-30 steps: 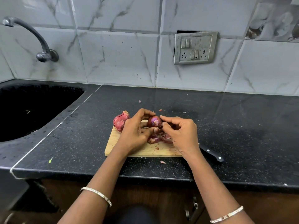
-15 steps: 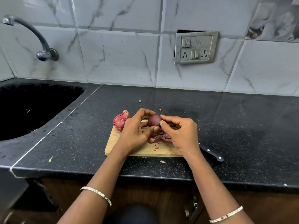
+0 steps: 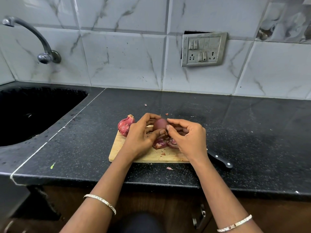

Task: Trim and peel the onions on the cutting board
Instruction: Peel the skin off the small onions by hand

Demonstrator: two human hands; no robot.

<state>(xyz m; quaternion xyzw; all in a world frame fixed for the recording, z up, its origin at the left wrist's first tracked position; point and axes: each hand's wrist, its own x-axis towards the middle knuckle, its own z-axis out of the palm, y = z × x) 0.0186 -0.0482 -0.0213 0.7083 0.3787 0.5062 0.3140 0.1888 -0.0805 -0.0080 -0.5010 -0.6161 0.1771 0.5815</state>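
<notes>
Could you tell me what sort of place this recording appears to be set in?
Most likely a home kitchen. A dark stone countertop runs beside a sunken sink with a wall tap over it, the wall is tiled in marble pattern, and a wooden cutting board holds red onions.

Single head-worn view looks forward and down, close over the countertop point(image 3: 235, 132).

No readable text, brand, label or number shows anywhere. The switch plate point(image 3: 204, 49) on the tiled wall carries only unmarked rocker switches and sockets (no lettering that can be made out at this size).
</notes>
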